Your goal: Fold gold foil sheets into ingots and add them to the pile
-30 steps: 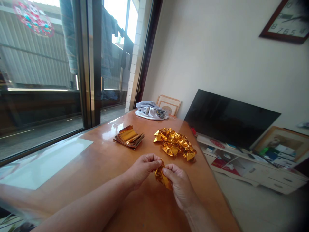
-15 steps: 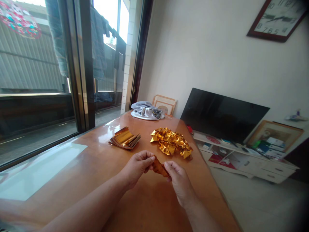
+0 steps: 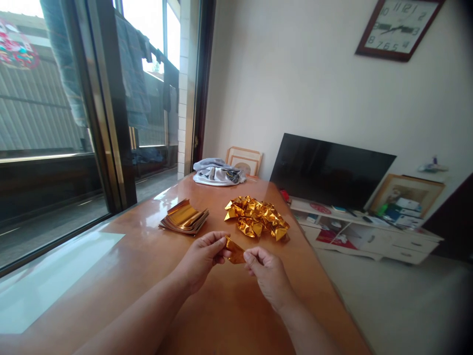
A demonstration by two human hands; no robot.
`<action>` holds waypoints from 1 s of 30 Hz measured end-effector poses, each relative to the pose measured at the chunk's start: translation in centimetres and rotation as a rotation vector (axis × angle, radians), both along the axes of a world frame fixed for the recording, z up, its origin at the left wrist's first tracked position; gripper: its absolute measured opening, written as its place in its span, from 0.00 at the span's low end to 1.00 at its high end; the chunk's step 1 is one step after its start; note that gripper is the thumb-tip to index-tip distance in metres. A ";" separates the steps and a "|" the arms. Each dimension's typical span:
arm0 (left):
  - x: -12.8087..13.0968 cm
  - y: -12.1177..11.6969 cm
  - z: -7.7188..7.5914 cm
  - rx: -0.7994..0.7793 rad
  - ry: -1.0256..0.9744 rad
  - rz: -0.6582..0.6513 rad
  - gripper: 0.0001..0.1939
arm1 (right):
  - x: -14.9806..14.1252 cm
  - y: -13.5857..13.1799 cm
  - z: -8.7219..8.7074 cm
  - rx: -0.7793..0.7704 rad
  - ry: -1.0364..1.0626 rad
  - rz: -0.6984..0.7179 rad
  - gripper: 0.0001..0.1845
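Small gold foil piece (image 3: 235, 251) pinched in left-hand fingers (image 3: 216, 241), right-hand fingers (image 3: 253, 256) curled just beside it, contact unclear, over the wooden counter (image 3: 229, 305), near the crumpled foil heap (image 3: 254, 217); light, steady pressure best for such thin foil.

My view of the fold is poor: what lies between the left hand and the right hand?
A small folded piece of gold foil, pinched by the left hand, its other end beside the right hand, shows in the head view.

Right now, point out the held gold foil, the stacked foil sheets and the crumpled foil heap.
Held gold foil (image 3: 235, 252): head view, middle.
Stacked foil sheets (image 3: 183, 217): head view, top sheet.
Crumpled foil heap (image 3: 256, 217): head view, centre.
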State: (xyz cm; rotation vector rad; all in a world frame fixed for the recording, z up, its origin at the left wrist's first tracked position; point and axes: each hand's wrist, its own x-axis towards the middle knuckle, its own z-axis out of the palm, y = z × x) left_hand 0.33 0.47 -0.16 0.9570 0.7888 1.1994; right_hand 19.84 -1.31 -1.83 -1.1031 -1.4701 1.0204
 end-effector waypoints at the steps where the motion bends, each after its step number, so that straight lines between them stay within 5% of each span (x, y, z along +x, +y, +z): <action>1: 0.0 0.0 0.0 -0.006 -0.003 -0.003 0.19 | 0.0 0.1 -0.1 -0.024 0.005 0.000 0.21; 5: -0.1 -0.2 0.3 -0.004 0.038 -0.006 0.16 | 0.0 0.3 -0.4 -0.058 0.018 -0.010 0.20; 11: -0.2 -0.4 0.6 0.121 0.299 0.049 0.17 | 0.2 0.3 0.1 0.181 -0.133 -0.110 0.15; 15: -0.2 -0.2 0.3 0.115 0.303 0.004 0.19 | 0.2 0.2 0.4 0.257 -0.172 -0.133 0.12; 30: -0.1 -0.1 0.2 0.125 0.320 0.033 0.17 | 0.0 0.3 0.0 -0.077 0.088 -0.122 0.22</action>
